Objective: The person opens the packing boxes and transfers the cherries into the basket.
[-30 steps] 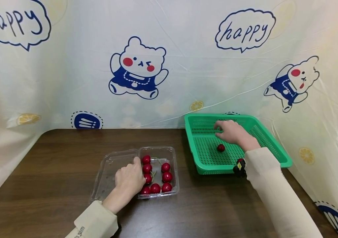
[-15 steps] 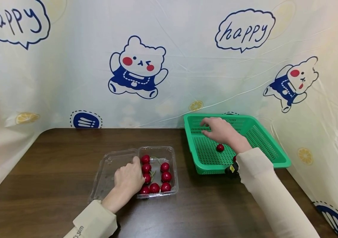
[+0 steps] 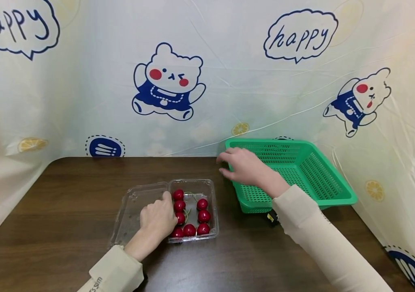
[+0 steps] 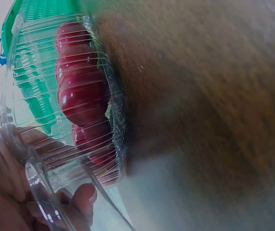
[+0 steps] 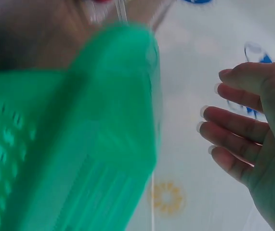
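While the left hand (image 3: 157,219) is clasped on the lid-side edge of a rectangular, clear plastic container (image 3: 194,186), we observe the right hand (image 3: 245,165) raised at the left rim of a rectangular, green plastic basket (image 3: 317,176) with perforated walls. The right hand's fingers stand apart from its thumb, and the right wrist view shows a gap between that hand and the green plastic (blurred at this close range). We count eight round, glossy, dark-red cherries (image 3: 204,216) in the container: four along its left side, three along its right and one between these rows at the near edge. Seen from the left wrist, they crowd together behind a ribbed, transparent wall. We find the thin, transparent lid (image 3: 132,207) folded back to the left, on a dark-brown, wood-grain worktop (image 3: 65,215). To the container's right, and near it, stands the basket, part of its interior covered by the right forearm. Both arms wear cream-coloured sleeves (image 3: 328,239); below the right wrist we note a small black device (image 3: 272,217) with a yellow patch. Behind, a pale sheet (image 3: 236,85) bears printed blue-clad bears (image 3: 165,99) and orange slices (image 3: 240,129).
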A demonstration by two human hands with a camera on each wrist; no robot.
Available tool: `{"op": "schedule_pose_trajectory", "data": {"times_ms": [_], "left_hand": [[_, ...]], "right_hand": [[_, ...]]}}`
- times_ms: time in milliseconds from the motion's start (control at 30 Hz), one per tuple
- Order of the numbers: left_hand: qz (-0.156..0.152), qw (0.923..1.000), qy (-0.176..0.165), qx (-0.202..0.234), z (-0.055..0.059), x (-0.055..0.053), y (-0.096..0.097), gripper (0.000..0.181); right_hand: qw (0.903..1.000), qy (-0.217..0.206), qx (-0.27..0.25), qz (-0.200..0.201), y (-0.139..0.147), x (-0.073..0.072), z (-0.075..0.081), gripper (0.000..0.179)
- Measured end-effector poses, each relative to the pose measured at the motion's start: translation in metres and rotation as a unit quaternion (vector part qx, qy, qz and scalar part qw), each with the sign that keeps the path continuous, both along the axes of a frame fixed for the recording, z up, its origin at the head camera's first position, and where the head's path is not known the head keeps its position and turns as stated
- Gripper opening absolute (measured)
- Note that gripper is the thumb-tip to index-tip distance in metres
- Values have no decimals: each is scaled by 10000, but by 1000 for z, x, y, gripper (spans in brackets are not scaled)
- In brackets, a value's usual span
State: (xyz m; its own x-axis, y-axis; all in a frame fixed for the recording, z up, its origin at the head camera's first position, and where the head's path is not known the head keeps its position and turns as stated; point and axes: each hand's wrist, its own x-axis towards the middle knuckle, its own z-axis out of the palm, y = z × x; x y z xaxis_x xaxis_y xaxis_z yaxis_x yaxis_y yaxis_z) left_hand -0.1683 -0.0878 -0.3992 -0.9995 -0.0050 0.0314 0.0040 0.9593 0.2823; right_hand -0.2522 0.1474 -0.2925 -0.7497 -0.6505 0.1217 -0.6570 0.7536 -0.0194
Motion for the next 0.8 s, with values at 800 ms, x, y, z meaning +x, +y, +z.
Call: {"op": "schedule_pose_trajectory", "data": {"times_ms": [800], "left_hand": [[26,9999,-95,-66,1,0,0,28]], "right_hand": [[9785,-406,1444,1413,-63,40,-65,29]]}}
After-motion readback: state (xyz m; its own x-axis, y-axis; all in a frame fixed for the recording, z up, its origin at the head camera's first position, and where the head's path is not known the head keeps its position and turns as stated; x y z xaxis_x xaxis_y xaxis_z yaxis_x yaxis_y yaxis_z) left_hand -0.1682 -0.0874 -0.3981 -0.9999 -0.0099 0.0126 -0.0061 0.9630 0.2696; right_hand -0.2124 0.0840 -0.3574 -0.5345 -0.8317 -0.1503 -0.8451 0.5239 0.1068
